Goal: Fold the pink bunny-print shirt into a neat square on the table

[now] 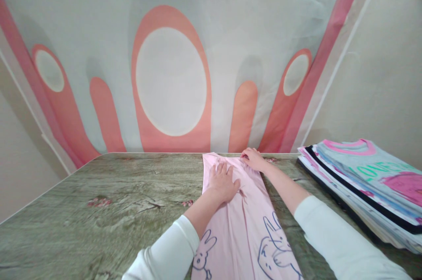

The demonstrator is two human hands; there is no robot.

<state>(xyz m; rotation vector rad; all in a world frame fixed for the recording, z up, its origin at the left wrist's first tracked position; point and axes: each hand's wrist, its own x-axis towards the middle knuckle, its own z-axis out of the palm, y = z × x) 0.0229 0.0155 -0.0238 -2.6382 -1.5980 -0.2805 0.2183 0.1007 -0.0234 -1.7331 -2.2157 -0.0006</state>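
A pink garment (244, 231) with blue line-drawn rabbits and a small dark-red detail near its middle lies lengthwise on the table, narrow and with some creases. Its lower end runs out of the bottom of the view. My left hand (223, 182) rests flat on its upper part, fingers spread. At the garment's far right corner, my right hand (253, 159) has its fingers bent and closed on the edge of the cloth. White sleeves cover both forearms.
The garment lies on a wood-patterned tabletop (138, 218) with printed flowers. On the right stands a stack of folded clothes (365, 183), topped by a grey shirt with a pink collar. Behind the table's far edge is a wall hanging (220, 25) with pink shapes.
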